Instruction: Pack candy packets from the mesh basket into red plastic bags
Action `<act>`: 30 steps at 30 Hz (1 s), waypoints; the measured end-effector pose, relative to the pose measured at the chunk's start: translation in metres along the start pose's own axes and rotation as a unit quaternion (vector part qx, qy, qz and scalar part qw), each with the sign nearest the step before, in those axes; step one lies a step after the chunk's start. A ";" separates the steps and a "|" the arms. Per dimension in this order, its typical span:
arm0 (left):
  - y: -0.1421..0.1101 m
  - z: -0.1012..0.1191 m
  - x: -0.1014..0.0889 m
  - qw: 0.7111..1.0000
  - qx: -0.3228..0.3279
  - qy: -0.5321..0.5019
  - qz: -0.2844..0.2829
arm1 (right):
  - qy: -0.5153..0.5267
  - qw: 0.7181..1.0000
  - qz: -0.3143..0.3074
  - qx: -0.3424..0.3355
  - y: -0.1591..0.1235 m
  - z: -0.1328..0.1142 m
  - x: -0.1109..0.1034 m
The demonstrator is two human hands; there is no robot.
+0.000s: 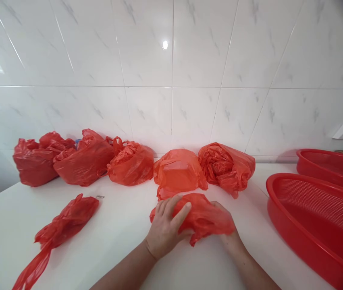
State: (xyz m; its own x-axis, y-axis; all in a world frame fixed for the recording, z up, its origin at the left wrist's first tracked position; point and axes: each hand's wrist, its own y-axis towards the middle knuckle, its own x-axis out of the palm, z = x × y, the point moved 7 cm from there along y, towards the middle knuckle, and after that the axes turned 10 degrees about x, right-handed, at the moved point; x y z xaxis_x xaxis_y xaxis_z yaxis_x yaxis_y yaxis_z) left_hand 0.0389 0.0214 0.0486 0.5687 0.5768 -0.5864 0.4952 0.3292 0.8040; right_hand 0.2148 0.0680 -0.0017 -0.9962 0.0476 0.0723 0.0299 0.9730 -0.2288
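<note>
Over the middle of the white table I have a crumpled red plastic bag [200, 215] between my hands. My left hand [167, 227] grips its left side, with the fingers over the top and the thumb in front. At the bag's right end is my right hand [227, 235], its fingers hidden by the red film, so I cannot tell whether they lie inside or behind it. Just beyond, an opened-out red bag [180, 169] stands near the wall. To its right rests a bunched red bag [227, 167] with its mouth facing the table.
Several filled red bags, including a rounded one [132, 163], line the wall on the left. A twisted red bag [68, 221] with long handles lies at the front left. Two red plastic baskets, the nearer one with a mesh side [310, 233], occupy the right.
</note>
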 end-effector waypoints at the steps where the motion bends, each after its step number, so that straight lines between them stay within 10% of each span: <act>1: 0.001 -0.001 0.003 1.000 -0.023 -0.013 -0.009 | -0.014 1.000 -0.026 -0.004 -0.001 0.001 0.006; 5: -0.005 -0.028 0.013 0.966 -0.193 -0.171 -0.005 | -0.091 0.991 -0.086 -0.051 0.001 0.000 0.013; 10: -0.030 -0.065 0.013 0.818 -0.423 -0.372 0.113 | -0.120 0.991 0.047 -0.023 0.016 -0.001 -0.028; 16: -0.029 -0.065 0.012 0.789 -0.448 -0.403 0.122 | -0.191 0.966 0.163 -0.064 0.013 -0.013 -0.047; 21: -0.031 -0.062 0.018 0.779 -0.465 -0.406 0.111 | -0.279 0.869 0.270 -0.306 -0.031 -0.051 -0.033; 24: -0.028 -0.056 0.020 0.774 -0.457 -0.424 0.112 | -0.348 0.819 0.206 -0.406 -0.048 -0.053 -0.001; 30: -0.024 -0.046 0.026 0.721 -0.465 -0.499 0.123 | -0.479 0.802 0.090 -0.346 -0.030 -0.013 0.037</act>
State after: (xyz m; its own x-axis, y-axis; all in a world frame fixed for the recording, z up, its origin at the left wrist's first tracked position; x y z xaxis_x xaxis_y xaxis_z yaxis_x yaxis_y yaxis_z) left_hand 0.0117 0.0631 0.0186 0.9833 0.0299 0.1794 -0.0910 0.9351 0.3424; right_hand 0.1783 0.0434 0.0207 -0.5663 0.3276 -0.7562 -0.1126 0.8782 0.4648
